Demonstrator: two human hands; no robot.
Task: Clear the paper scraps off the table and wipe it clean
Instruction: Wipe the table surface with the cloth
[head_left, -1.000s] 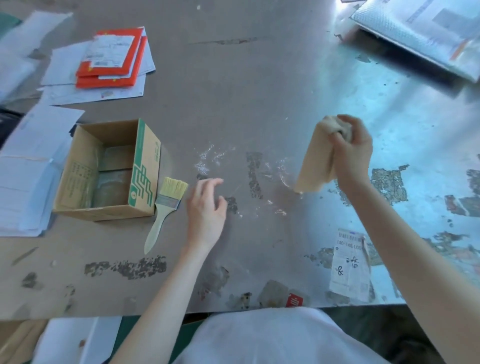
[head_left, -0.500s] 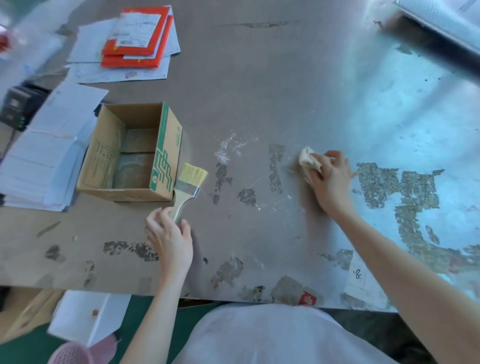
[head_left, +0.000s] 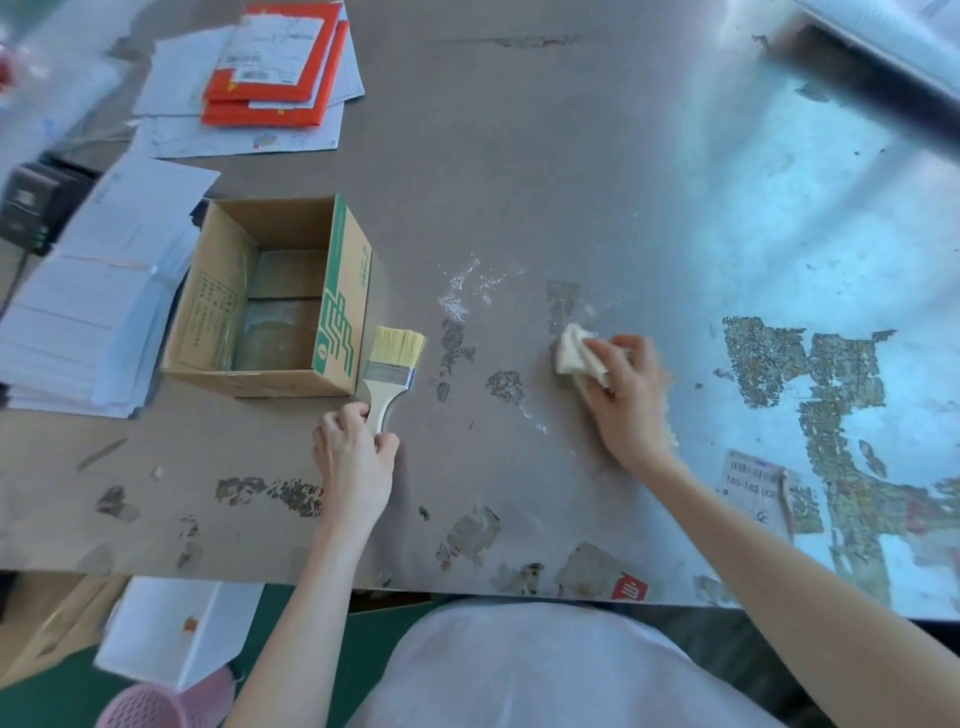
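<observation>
Left fingers (head_left: 337, 423) are pinching the brush (head_left: 390, 375) handle; right hand (head_left: 626, 395) is pressing the cloth (head_left: 574, 356), white scraps (head_left: 467, 288) probably lying just up-left.

The surface (head_left: 597, 156) is dull grey-brown on the left and shiny pale blue on the right, mottled with dark speckled patches and a white powdery smear at its middle. The cloth (head_left: 574, 356) is cream. The brush (head_left: 392, 366) has pale yellow bristles, a silver band and a light wooden handle. The box (head_left: 275, 306) is tan cardboard with a green stripe and green line pattern — white on its logo. Far left, orange-red folders (head_left: 270, 67) carry white labels over white papers (head_left: 98, 301). Near left, a pink latticed basket (head_left: 156, 706).
</observation>
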